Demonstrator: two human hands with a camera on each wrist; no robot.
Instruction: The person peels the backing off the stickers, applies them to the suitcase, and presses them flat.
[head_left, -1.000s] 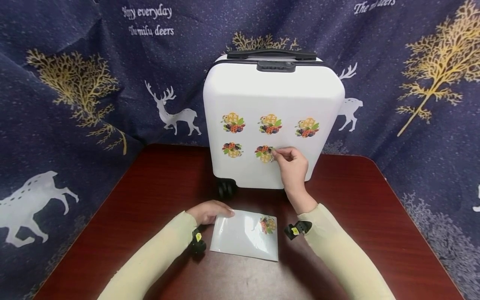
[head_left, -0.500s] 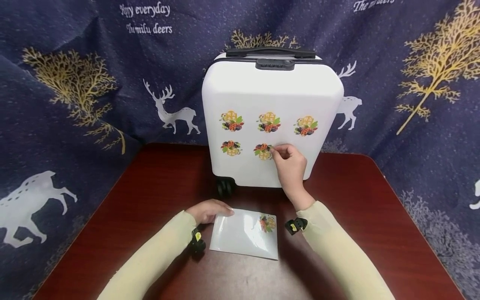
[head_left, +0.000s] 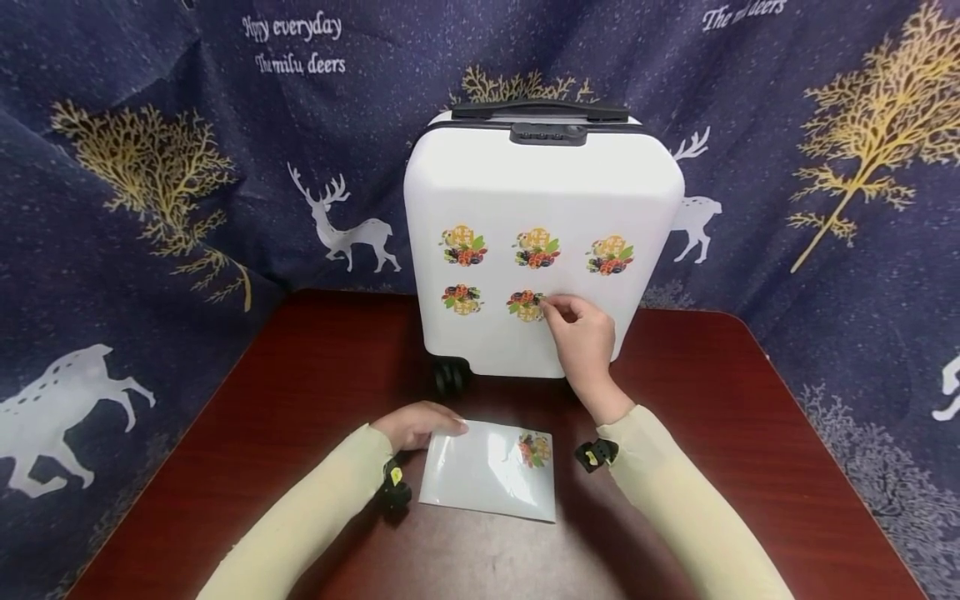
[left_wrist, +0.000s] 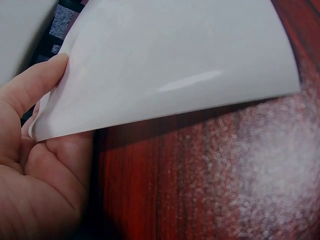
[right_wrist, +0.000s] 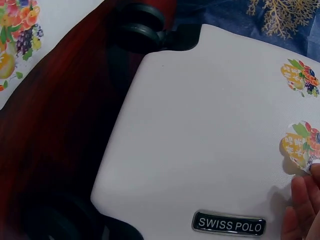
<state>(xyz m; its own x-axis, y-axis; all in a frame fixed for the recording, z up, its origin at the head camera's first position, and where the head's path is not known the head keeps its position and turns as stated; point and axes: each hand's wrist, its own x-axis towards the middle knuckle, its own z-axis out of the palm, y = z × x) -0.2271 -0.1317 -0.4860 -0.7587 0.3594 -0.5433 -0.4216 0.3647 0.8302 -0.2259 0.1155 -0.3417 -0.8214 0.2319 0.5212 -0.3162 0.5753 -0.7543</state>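
My right hand (head_left: pixel 585 337) pinches the right edge of a fruit sticker (head_left: pixel 524 305) at the front of a white suitcase (head_left: pixel 517 354). In the right wrist view this sticker (right_wrist: pixel 298 145) casts a shadow, and its edge stands off the surface; fingertips (right_wrist: pixel 303 197) show at the frame's right border. Below, my left hand (head_left: pixel 422 423) grips the left edge of a glossy white sticker sheet (head_left: pixel 480 475), thumb on top and other fingers underneath. One fruit sticker (head_left: pixel 535 450) sits at the sheet's upper right. The left wrist view shows the sheet (left_wrist: pixel 180 65) bowed above the table.
Three fruit stickers in an upper row and another sticker (head_left: pixel 462 300) at lower left are on the suitcase. A SWISS POLO badge (right_wrist: pixel 229 223) and black wheels (right_wrist: pixel 140 25) show in the right wrist view. The red-brown table (head_left: pixel 300 367) meets a dark blue deer-print cloth (head_left: pixel 262 125) behind.
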